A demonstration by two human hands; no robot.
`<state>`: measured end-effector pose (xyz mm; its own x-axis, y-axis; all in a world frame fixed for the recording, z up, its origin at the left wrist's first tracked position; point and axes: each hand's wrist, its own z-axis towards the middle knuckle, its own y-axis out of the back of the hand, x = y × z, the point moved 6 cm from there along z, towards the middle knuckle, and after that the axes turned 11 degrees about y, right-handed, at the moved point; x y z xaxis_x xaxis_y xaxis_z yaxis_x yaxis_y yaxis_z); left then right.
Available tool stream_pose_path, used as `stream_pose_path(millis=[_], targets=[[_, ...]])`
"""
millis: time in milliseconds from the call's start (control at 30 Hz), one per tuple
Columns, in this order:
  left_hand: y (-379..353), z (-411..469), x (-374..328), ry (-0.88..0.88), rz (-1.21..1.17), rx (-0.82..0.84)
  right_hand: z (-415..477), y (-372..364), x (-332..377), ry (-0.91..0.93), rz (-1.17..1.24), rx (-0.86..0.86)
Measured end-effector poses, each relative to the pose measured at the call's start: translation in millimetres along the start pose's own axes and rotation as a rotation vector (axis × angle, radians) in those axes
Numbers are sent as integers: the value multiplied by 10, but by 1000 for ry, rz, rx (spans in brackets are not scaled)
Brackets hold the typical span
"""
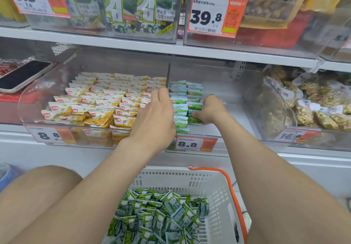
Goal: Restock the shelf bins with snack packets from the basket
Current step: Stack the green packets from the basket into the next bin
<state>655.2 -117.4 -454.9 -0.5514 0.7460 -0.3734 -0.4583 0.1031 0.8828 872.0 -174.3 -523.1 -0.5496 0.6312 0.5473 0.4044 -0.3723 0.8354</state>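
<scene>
Beside the green packets [180, 100], a clear divider [167, 72] and yellow packets [106, 99].

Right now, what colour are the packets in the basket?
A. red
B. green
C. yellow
B: the packets heaped in the basket are all green.

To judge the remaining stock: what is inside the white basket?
Loose green packets lie heaped in the basket, mostly at its left. The left forearm covers that side of the heap; lower layers are hidden.
</scene>
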Motion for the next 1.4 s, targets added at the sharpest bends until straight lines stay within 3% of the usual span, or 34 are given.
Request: stream_pose_path(millis=[300,433,633,733,800,933,1033,1133,1267,1400], targets=[[0,-10,-15,-6,-4,-10,21,22,77,61,-12,-36],[-19,-8,-1,-11,-34,3,-80,143,61,-16,-191,-123],[-39,-57,48,-69,-87,-8,-207,-37,194,183,-169,266],[31,-129,69,-79,-47,-58,-405,56,220,219,-189,353],[151,-200,54,-100,-49,-159,-539,195,262,267,-238,262],[360,-426,-15,-124,-105,-292,-984,465,502,447,-272,-115],[145,-559,39,-10,77,-92,-1551,477,682,611,-197,-220],[-329,-737,167,-26,325,276,-2045,138,675,663,-263,49],[-1141,-1182,589,-36,458,859,-2371,-551,424,629,-511,480],[-1839,-1591,1119,15,561,1094,-2465,-939,262,646,-610,653]])
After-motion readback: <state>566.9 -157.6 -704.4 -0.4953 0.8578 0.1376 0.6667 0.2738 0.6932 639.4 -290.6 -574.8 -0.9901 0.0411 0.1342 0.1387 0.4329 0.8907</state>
